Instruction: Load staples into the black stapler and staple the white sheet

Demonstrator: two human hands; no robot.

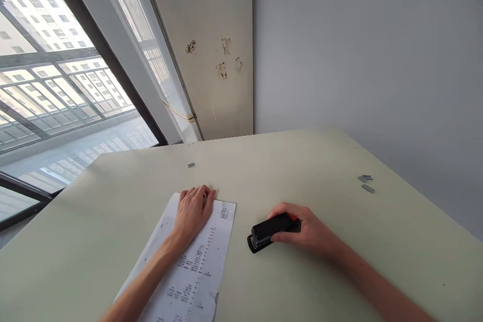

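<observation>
A printed sheet of paper [206, 261] lies on the table, running away from me at a slant, with a small barcode-like patch at its far right corner. My left hand [194, 211] rests on its far edge, fingers curled over and closed there; the fingertips are partly hidden. To the right of the paper, apart from it, is a black stapler [269, 229] with a red part near its rear. My right hand [298, 224] grips the stapler's rear, thumb on the near side and fingers on the far side. The stapler's front points left toward the paper.
Several strips of staples [368, 188] lie at the right of the pale table [302, 166]. Another small staple strip [191, 165] lies beyond my left hand. A grey wall [358, 50], a stained panel [215, 60] and a window [49, 60] border the table.
</observation>
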